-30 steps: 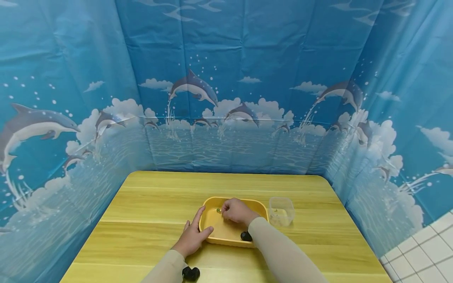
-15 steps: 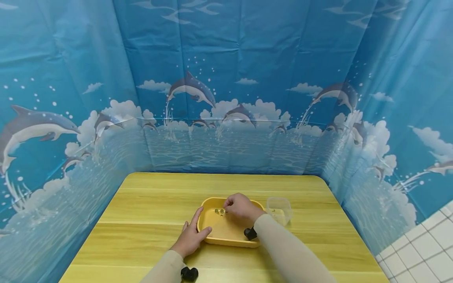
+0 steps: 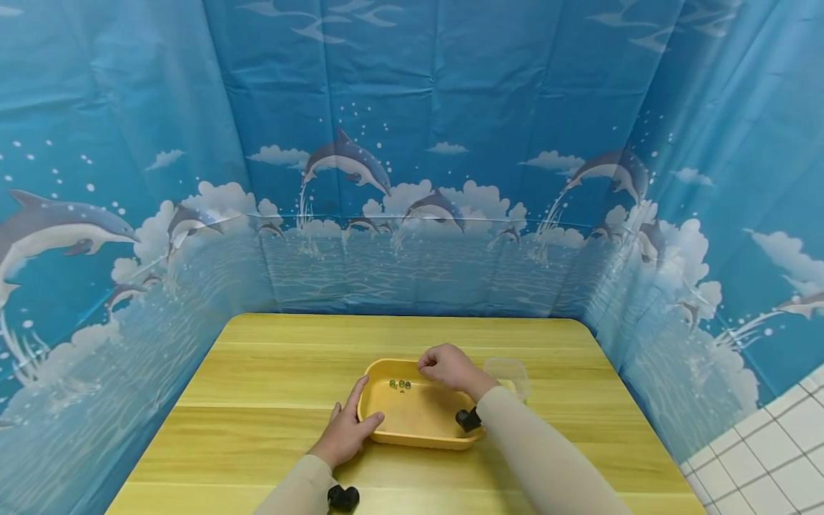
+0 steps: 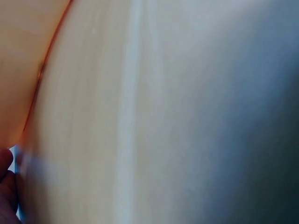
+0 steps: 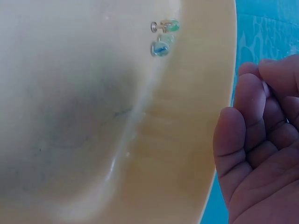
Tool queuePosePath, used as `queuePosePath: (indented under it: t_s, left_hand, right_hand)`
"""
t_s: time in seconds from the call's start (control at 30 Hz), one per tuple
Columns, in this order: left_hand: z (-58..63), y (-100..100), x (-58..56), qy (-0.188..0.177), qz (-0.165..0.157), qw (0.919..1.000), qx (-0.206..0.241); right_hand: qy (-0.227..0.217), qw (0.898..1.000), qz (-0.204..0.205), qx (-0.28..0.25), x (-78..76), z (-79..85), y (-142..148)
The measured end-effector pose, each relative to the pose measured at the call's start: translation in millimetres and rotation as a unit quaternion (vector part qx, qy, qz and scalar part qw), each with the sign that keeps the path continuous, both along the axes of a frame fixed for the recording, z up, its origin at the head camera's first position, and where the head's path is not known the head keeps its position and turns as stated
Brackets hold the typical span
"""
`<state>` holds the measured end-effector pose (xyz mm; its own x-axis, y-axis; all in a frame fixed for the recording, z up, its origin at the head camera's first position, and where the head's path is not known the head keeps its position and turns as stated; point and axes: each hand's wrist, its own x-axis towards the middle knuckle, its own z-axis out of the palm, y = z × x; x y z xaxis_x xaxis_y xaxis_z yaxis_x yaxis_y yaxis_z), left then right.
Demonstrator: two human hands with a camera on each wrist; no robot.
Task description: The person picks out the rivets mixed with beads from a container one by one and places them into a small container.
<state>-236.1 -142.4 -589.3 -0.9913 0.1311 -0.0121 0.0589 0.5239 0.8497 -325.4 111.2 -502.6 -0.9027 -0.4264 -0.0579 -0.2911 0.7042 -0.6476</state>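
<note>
A shallow yellow tray (image 3: 425, 440) stands on the table. My left hand (image 3: 341, 435) rests against its left end, fingers along the outside and thumb over the near left rim. Over the far right part of the tray is my right hand (image 3: 448, 367), its fingers loosely curled, thumb and index close together; nothing shows between them. A few small clear marble-like pieces (image 3: 402, 384) lie near the tray's far left wall. Through the right wrist view, a green-tinted piece (image 5: 170, 25) and a blue-tinted one (image 5: 160, 49) show. The left wrist view catches only some fingertips (image 4: 5, 186).
A clear plastic container (image 3: 508, 368) stands just right of the tray, partly hidden by the right forearm. The yellow wood-grain table (image 3: 283, 386) meets a blue dolphin-print curtain (image 3: 412, 265) at the back and sides. Black wrist devices (image 3: 343, 498) sit at both cuffs.
My right hand has moved right and back, away from the small clear pieces, so more of them show lying in the tray. My left hand keeps its place on the tray.
</note>
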Motion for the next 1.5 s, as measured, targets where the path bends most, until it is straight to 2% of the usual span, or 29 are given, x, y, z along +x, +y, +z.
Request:
queuePosePath:
  t_s: [0.5, 0.83, 1.23, 1.5]
  left_hand:
    - [1.4, -2, 0.7, 0.01, -0.007, 0.9999, -0.002]
    - [2.0, -2, 1.3, 0.005, -0.008, 0.9999, 0.004]
    - [-1.9, -1, -0.9, 0.003, -0.003, 1.0, -0.004]
    - [-1.3, -1, -0.6, 0.003, -0.004, 1.0, -0.003]
  right_hand:
    - [-0.002, 1.0, -0.025, -0.01, -0.3, 15.1, 26]
    - [0.001, 0.999, -0.046, -0.014, -2.3, 15.7, 47]
    - [0.016, 0.998, -0.068, -0.006, 3.0, 22.7, 74]
    - [0.016, 0.997, -0.07, -0.009, 4.4, 24.5, 94]
